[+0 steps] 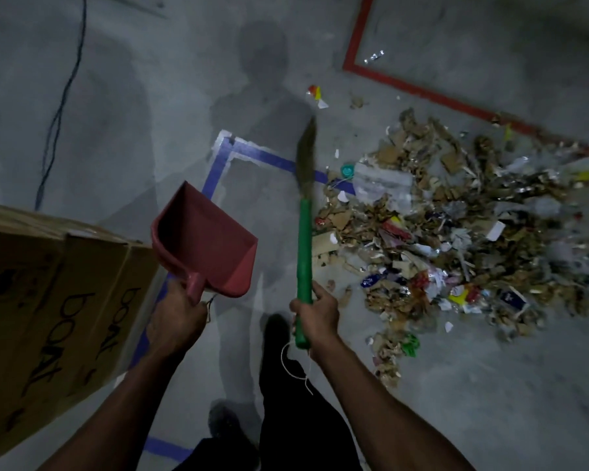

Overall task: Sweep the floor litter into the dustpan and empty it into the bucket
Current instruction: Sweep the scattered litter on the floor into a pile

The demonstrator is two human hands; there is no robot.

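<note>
The left hand (177,317) curls round the short handle of the red dustpan (206,239), held up off the floor, its pan bare. The right hand (315,317) grips the green handle of the broom (305,212); its bristles blur. The litter pile (456,232) lies right of the broom. A cardboard box (48,300) is cut off at left.

Empty red dustpan (206,243) held aloft left of the scattered litter pile (456,239).

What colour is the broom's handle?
Green; the broom handle shows plainly in the head view.
</note>
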